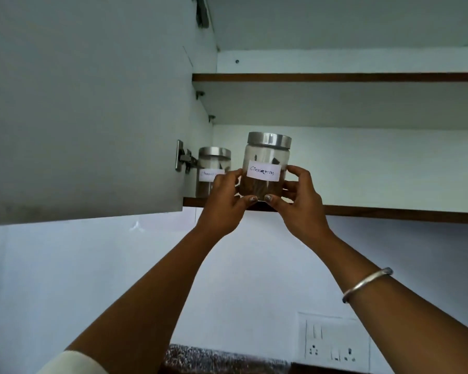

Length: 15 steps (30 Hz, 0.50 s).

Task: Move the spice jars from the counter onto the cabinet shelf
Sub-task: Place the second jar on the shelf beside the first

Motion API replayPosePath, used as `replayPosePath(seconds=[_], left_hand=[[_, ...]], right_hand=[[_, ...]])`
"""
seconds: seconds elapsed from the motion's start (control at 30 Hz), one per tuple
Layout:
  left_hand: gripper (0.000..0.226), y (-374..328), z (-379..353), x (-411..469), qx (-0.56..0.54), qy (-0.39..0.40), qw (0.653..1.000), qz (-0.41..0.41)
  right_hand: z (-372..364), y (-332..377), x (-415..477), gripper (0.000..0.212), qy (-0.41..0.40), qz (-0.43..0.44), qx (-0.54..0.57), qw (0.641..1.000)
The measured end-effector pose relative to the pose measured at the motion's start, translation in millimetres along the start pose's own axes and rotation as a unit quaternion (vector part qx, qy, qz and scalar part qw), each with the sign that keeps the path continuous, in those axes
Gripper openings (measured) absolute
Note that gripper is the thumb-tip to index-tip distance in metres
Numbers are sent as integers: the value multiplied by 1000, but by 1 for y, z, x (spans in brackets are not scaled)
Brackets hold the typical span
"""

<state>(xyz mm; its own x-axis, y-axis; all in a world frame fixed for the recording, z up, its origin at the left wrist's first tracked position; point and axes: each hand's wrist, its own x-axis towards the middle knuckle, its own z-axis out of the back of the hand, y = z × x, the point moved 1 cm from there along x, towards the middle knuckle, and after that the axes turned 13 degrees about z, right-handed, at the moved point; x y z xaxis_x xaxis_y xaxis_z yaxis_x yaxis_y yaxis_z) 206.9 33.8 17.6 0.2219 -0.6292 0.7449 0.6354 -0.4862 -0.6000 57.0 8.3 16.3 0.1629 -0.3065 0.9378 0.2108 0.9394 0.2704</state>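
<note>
The cinnamon jar (268,157) is upright at the front edge of the lower cabinet shelf (389,210), held between both hands; the left hand (224,195) cups its left side and the right hand (300,201) its right, the fingers (297,171) curled round the glass wall and both thumbs tucked under the front of the base; whether the base already rests on the board or hangs just above it I cannot tell, since the thumbs cover that line. A second jar (214,163) stands further in and to the left, near the hinge side of the open cabinet door (79,103), apart from the one in hand.

The jar looks like clear glass with a steel lid (269,140), about half full of bark pieces; I judge it stiff, smooth, fairly light, and breakable if it drops from this height. The wall below the paper label (264,172) is the safe place to hold, as here; lifting by the lid risks it coming loose. A strip of the speckled tabletop (200,357) shows far below; no other jars are visible on it.
</note>
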Motion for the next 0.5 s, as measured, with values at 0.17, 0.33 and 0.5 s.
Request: replayPosePath(seconds=[0.17, 0.33, 0.5], left_hand=[[55, 23, -17, 18, 17, -24, 1000, -2], [37, 42, -31, 25, 10, -75, 997, -4], [42, 51, -42, 25, 54, -126, 990, -21]], right_hand=[[-15, -24, 14, 61, 29, -23, -39, 999], [-26, -38, 25, 53, 69, -33, -150, 986], [-35, -45, 31, 52, 79, -35, -243, 966]])
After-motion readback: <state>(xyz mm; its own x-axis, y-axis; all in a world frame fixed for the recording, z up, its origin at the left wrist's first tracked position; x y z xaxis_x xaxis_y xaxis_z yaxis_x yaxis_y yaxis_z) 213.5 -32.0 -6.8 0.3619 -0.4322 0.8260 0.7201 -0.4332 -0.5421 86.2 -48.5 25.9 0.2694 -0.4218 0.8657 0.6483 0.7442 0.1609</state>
